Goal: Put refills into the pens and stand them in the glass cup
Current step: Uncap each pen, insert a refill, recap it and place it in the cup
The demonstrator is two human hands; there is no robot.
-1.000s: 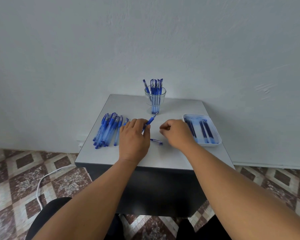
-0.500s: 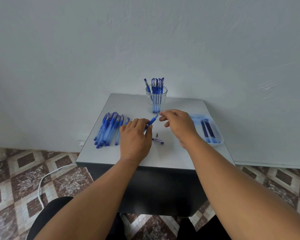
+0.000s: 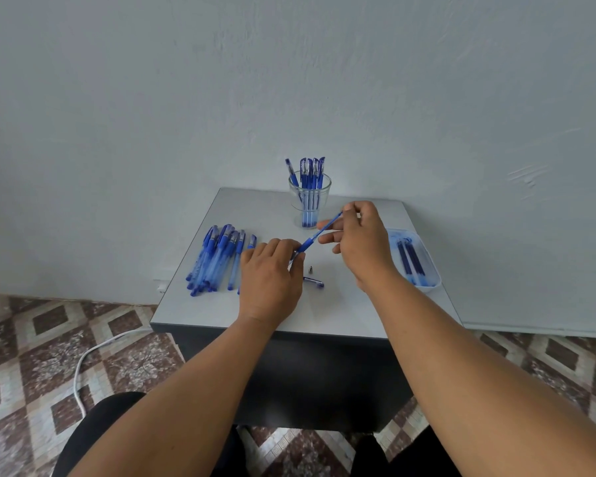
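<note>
A blue pen barrel (image 3: 308, 243) is being gripped at its lower end by the left hand (image 3: 270, 278), while a refill (image 3: 331, 222) entering it is being pinched by the right hand (image 3: 360, 241). Finished pens (image 3: 309, 173) are being held upright in the glass cup (image 3: 309, 204) behind, with loose pens (image 3: 217, 259) left and the refill tray (image 3: 427, 270) right on the table (image 3: 341, 311). No writing is being made out.
</note>
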